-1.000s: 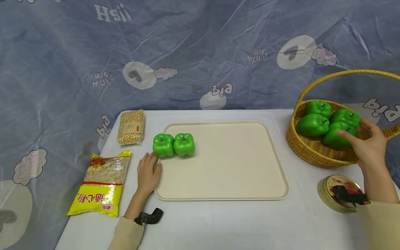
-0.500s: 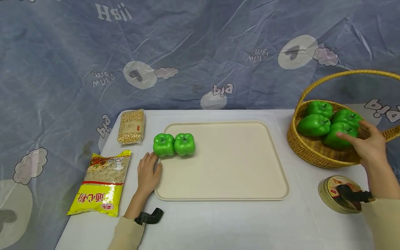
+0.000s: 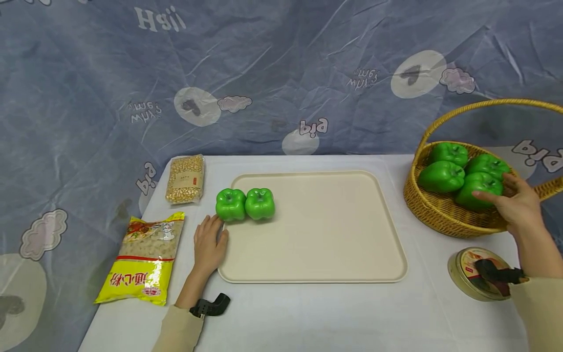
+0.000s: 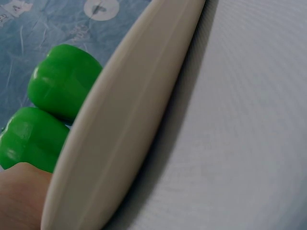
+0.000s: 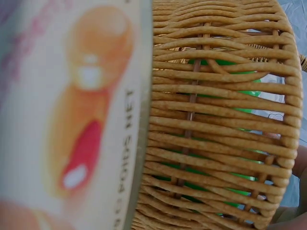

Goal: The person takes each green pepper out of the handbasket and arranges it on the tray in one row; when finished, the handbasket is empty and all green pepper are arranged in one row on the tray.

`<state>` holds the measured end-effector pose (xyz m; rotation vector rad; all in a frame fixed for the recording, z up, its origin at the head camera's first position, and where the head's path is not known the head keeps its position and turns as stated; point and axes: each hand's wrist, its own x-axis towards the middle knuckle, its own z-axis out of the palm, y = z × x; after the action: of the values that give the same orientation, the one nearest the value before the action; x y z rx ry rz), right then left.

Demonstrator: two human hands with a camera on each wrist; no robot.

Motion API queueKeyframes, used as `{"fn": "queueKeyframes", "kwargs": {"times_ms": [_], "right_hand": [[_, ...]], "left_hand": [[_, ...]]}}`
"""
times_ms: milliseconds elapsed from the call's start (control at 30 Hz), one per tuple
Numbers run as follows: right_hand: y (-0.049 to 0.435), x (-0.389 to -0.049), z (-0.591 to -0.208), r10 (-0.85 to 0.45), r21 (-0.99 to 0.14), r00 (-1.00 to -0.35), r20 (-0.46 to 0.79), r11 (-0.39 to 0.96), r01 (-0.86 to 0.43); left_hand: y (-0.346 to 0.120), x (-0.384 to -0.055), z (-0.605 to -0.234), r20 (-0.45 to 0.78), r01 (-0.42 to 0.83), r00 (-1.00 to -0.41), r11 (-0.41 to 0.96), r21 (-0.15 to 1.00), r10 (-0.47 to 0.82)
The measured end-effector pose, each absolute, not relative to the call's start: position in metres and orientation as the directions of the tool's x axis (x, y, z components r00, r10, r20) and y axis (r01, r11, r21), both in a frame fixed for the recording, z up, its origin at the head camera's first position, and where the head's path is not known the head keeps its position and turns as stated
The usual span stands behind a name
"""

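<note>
In the head view my right hand reaches into the wicker basket, thumb and fingers bent round the front right green bell pepper. Its far side is hidden. Other green bell peppers lie close by, one at front left. My left hand rests at the left edge of the beige tray, fingers loosely extended and holding nothing. Just beyond its fingertips, two green bell peppers stand side by side at the tray's upper left. The left wrist view shows the tray's rim and both peppers.
A round tin stands below the basket, under my right wrist. The basket's tall handle arches over it. Left of the tray lie a bag of corn kernels and a yellow pasta bag. A printed cloth hangs behind.
My right hand has shifted very slightly to the right, and its thumb has come down a little onto the pepper. My left hand and the peppers on the tray stay put.
</note>
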<state>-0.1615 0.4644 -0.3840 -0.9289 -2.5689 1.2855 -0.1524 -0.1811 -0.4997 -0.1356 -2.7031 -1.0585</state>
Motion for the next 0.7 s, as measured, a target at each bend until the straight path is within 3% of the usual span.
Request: {"fn": "queueKeyframes", "kwargs": {"times_ms": [700], "right_hand": [[0.4667,-0.1627,-0.3859,0.529,-0.681,-0.837,-0.139,0.563,0.469]], "left_hand": [[-0.1809,-0.153,-0.5002,0.267,0.179,-0.964,0.743,0.645,0.0]]}}
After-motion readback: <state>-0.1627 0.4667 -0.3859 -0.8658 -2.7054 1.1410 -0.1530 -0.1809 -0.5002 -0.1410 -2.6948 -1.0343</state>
